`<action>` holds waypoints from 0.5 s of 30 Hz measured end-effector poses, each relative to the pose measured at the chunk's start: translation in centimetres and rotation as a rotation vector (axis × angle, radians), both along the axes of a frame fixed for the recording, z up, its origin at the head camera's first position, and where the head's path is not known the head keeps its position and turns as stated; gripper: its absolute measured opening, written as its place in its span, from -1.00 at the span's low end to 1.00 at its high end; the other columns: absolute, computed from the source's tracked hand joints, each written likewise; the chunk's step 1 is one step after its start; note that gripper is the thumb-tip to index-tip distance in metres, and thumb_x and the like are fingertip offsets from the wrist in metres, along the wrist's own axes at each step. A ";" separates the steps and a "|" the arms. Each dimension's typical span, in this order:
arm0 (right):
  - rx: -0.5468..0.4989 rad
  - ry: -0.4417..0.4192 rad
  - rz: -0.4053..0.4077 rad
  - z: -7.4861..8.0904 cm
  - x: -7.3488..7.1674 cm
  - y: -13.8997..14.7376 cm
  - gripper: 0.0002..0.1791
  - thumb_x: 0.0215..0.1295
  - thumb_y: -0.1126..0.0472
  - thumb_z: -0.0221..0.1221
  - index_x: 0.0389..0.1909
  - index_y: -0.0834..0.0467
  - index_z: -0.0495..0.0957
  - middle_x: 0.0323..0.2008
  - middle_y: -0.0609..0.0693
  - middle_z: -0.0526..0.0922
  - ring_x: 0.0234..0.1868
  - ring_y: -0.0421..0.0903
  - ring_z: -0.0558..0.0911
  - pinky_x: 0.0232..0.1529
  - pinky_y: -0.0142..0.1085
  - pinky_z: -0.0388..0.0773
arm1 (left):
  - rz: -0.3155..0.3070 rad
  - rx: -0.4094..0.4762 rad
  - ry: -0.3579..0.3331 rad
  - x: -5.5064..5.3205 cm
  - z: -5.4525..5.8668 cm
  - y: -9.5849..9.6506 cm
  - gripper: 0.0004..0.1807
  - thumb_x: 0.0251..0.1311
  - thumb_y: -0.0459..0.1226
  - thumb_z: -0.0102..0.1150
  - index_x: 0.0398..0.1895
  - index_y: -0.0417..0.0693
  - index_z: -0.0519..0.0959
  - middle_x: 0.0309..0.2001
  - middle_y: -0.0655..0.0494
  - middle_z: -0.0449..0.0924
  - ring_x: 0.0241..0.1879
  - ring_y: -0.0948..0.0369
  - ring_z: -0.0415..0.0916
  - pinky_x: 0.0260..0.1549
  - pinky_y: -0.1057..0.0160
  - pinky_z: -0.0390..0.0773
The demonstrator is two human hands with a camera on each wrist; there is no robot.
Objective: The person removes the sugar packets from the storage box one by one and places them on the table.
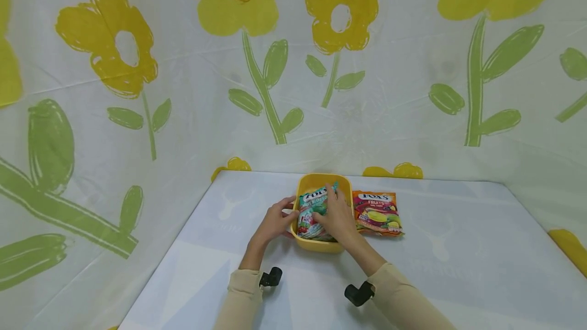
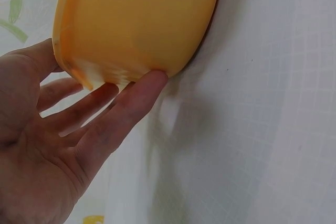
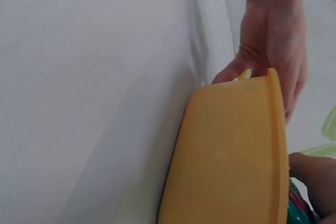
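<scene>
A yellow plastic tub [image 1: 322, 246] stands on the table. My left hand [image 1: 275, 221] holds its left side: in the left wrist view the spread fingers [image 2: 113, 121] lie along the outer wall, one digit up at the rim. Inside the tub is a green Fox's candy bag [image 1: 308, 224], lettered as mint, its top toward the far end. My right hand [image 1: 338, 216] reaches over the near right side and rests on this bag, thumb and fingers spread across it. Part of the bag is hidden under that hand.
An orange-red Fox's fruits candy bag [image 1: 377, 214] lies flat on the white table [image 1: 458, 269], right beside the tub. A flower-print sheet [image 1: 385, 75] hangs behind and at the sides. Black wrist devices [image 1: 359, 293] sit at both sleeves.
</scene>
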State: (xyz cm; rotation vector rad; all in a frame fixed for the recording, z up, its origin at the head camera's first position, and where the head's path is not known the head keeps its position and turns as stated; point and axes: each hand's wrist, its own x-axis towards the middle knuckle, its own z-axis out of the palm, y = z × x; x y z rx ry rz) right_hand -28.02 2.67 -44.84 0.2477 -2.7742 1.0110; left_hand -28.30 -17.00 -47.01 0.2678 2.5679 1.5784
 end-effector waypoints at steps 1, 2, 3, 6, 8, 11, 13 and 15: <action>-0.030 -0.001 0.011 0.0 -0.1 0.1 -0.02 0.13 0.06 0.41 0.49 0.17 0.10 0.38 0.41 0.23 0.23 0.35 0.48 0.15 0.22 0.55 | 0.000 0.001 0.000 0.0 0.0 0.0 -0.39 0.37 -0.17 0.11 0.46 0.04 0.27 0.24 -0.17 0.45 -0.09 0.06 0.59 -0.54 0.17 0.74; -0.063 -0.007 0.020 0.1 -0.1 0.1 -0.04 0.13 0.07 0.40 0.49 0.17 0.12 0.37 0.40 0.24 0.22 0.35 0.49 0.13 0.23 0.56 | 0.000 0.001 -0.002 -0.1 0.0 0.0 -0.40 0.38 -0.17 0.11 0.46 0.04 0.26 0.24 -0.17 0.45 -0.09 0.06 0.59 -0.54 0.17 0.74; -0.092 -0.016 0.029 0.2 -0.2 0.2 -0.06 0.14 0.09 0.40 0.48 0.16 0.13 0.37 0.39 0.25 0.23 0.34 0.48 0.15 0.23 0.55 | 0.003 0.002 -0.005 -0.1 0.0 0.0 -0.40 0.38 -0.17 0.10 0.46 0.05 0.26 0.25 -0.16 0.45 -0.08 0.05 0.59 -0.53 0.17 0.75; -0.157 -0.040 0.060 0.3 -0.4 0.6 -0.11 0.17 0.11 0.38 0.47 0.19 0.15 0.37 0.34 0.29 0.29 0.28 0.43 0.27 0.20 0.47 | 0.002 0.002 -0.003 -0.1 0.1 0.0 -0.40 0.39 -0.17 0.09 0.47 0.05 0.26 0.25 -0.16 0.44 -0.07 0.04 0.59 -0.54 0.16 0.75; -0.209 -0.064 0.083 0.5 -0.4 0.9 -0.12 0.18 0.13 0.37 0.46 0.21 0.16 0.37 0.30 0.31 0.31 0.24 0.42 0.32 0.18 0.43 | -0.001 0.000 0.000 -0.1 0.0 -0.1 -0.40 0.39 -0.17 0.09 0.47 0.04 0.26 0.25 -0.17 0.45 -0.07 0.04 0.59 -0.54 0.16 0.75; -0.269 -0.110 0.096 0.5 -0.5 1.3 -0.14 0.22 0.13 0.34 0.47 0.20 0.15 0.36 0.26 0.35 0.27 0.20 0.46 0.31 0.15 0.44 | -0.002 -0.001 -0.001 -0.1 -0.1 -0.1 -0.40 0.38 -0.16 0.10 0.46 0.05 0.26 0.24 -0.16 0.45 -0.07 0.05 0.58 -0.54 0.17 0.74; -0.311 -0.153 0.087 0.6 -0.6 1.6 -0.17 0.23 0.13 0.32 0.47 0.14 0.17 0.34 0.24 0.38 0.20 0.18 0.50 0.25 0.12 0.51 | -0.003 0.000 -0.004 -0.1 -0.1 -0.1 -0.40 0.38 -0.16 0.10 0.46 0.05 0.26 0.25 -0.16 0.45 -0.08 0.05 0.58 -0.54 0.17 0.75; -0.345 -0.184 0.075 0.6 -0.7 1.7 -0.20 0.25 0.14 0.30 0.47 0.10 0.19 0.32 0.24 0.41 0.14 0.16 0.54 0.17 0.08 0.58 | 0.000 0.002 -0.006 -0.1 -0.1 -0.1 -0.40 0.38 -0.15 0.11 0.46 0.06 0.27 0.25 -0.16 0.44 -0.07 0.05 0.58 -0.53 0.17 0.75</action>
